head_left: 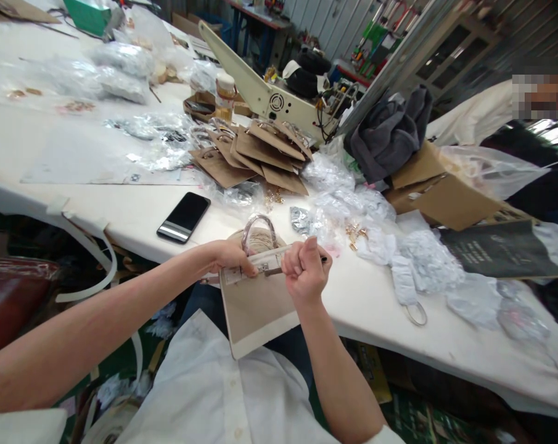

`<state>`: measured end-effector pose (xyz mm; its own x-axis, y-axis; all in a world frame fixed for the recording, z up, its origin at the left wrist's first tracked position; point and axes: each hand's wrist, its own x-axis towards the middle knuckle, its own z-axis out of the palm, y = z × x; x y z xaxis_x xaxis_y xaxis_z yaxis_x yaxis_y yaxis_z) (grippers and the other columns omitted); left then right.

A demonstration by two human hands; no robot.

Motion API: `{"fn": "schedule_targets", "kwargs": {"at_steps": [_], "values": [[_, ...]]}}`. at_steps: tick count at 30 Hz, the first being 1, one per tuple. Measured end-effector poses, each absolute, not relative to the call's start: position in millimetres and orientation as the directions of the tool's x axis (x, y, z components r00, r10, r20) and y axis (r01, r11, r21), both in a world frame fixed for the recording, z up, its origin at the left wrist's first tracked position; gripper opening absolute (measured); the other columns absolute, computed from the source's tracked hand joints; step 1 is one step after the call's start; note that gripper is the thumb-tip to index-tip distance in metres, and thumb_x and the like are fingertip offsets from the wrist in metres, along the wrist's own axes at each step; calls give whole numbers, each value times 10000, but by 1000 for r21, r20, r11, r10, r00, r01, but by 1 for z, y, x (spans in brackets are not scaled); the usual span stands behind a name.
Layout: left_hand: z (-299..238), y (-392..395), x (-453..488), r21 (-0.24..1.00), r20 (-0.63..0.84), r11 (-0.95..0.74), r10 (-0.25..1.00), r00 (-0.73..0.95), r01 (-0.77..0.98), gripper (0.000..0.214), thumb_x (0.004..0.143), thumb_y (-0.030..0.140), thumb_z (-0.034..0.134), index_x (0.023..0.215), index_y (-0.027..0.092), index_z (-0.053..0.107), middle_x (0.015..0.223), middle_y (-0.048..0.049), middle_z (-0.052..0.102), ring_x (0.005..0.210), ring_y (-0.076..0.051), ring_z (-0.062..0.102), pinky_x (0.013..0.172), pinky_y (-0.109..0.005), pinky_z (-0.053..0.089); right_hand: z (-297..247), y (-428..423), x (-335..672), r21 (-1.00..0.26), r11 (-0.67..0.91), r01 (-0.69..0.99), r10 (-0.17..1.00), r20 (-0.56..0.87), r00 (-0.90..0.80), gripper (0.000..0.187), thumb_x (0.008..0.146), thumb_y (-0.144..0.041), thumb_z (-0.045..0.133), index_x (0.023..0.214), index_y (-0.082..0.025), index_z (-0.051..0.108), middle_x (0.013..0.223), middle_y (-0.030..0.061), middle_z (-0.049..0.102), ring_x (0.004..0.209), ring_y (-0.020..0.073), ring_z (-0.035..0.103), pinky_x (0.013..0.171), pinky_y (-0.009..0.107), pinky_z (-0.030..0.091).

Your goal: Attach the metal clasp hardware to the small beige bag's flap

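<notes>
A flat beige bag panel (260,308) with a pale lower strip is tilted over my lap at the table's edge. My left hand (235,258) is closed on its upper left edge, thumb on the front face. A wrapped loop handle (259,229) rises behind that edge. My right hand (305,268) makes a fist round a slim tool with a dark end, which looks like a screwdriver (274,271). Its thin shaft points left along the panel's top, close to my left thumb. Whether the tip touches the panel is hard to tell. A roll of cord (260,241) lies just behind.
A black phone (184,217) lies to the left on the white table (135,213). Brown bag panels (260,151) are piled ahead. Small gold hardware (355,234) and plastic bags (338,185) lie to the right, near a cardboard box (445,191). A cream machine (279,98) stands behind.
</notes>
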<state>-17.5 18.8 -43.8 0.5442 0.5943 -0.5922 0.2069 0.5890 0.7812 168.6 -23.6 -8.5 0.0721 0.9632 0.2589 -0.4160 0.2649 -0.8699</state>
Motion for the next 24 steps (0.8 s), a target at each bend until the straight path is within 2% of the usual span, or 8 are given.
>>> {"fn": "schedule_targets", "kwargs": {"at_steps": [5, 10, 13, 16, 18, 21, 24], "values": [[-47, 18, -16, 772, -593, 609, 587, 550, 182, 320, 509, 171, 902, 802, 137, 780, 759, -75, 761, 652, -255, 705, 499, -275, 566, -7, -26, 160, -901, 226, -370, 972, 232, 29, 719, 1052, -638, 756, 600, -219, 385, 509, -66, 308, 386, 79, 258, 382, 265, 213], [-50, 17, -18, 811, -535, 566, 618, 576, 146, 365, 499, 193, 927, 832, 126, 793, 803, -82, 778, 676, -250, 713, 545, -285, 604, -8, 10, 138, -953, 64, -296, 996, 42, 83, 735, 983, -707, 796, 612, -249, 358, 489, -81, 295, 377, 75, 247, 343, 278, 148], [-52, 17, -20, 818, -514, 558, 600, 612, 140, 416, 479, 185, 945, 859, 132, 783, 857, -93, 800, 708, -266, 743, 600, -318, 642, -10, 38, 124, -963, -130, -234, 991, -128, -21, 726, 903, -713, 873, 656, -255, 368, 490, -104, 314, 384, 63, 254, 339, 241, 129], [-50, 16, -20, 820, -511, 559, 623, 592, 119, 481, 465, 161, 962, 908, 145, 775, 895, -95, 812, 726, -281, 765, 612, -330, 653, -7, 44, 128, -953, -224, -205, 969, -196, -148, 735, 890, -723, 874, 652, -260, 355, 482, -117, 292, 385, 55, 218, 344, 226, 103], [-48, 16, -20, 810, -530, 572, 624, 575, 125, 463, 468, 155, 960, 887, 147, 764, 855, -88, 802, 688, -275, 754, 577, -317, 640, -2, 32, 139, -954, -166, -251, 980, -131, -150, 751, 926, -725, 837, 623, -260, 330, 479, -113, 267, 381, 59, 192, 342, 238, 103], [-47, 18, -19, 791, -568, 580, 580, 583, 193, 412, 496, 159, 944, 863, 141, 757, 817, -95, 793, 646, -272, 738, 525, -305, 620, 3, 1, 156, -923, 110, -369, 993, 121, -6, 744, 1007, -668, 780, 593, -241, 334, 486, -89, 278, 374, 74, 196, 350, 263, 140], [-48, 22, -19, 787, -592, 565, 578, 562, 248, 396, 511, 181, 936, 863, 126, 762, 810, -118, 794, 633, -281, 736, 489, -309, 614, 0, -22, 160, -877, 313, -364, 949, 307, 77, 675, 1067, -560, 761, 592, -221, 422, 502, -62, 330, 390, 95, 283, 393, 282, 209]]}}
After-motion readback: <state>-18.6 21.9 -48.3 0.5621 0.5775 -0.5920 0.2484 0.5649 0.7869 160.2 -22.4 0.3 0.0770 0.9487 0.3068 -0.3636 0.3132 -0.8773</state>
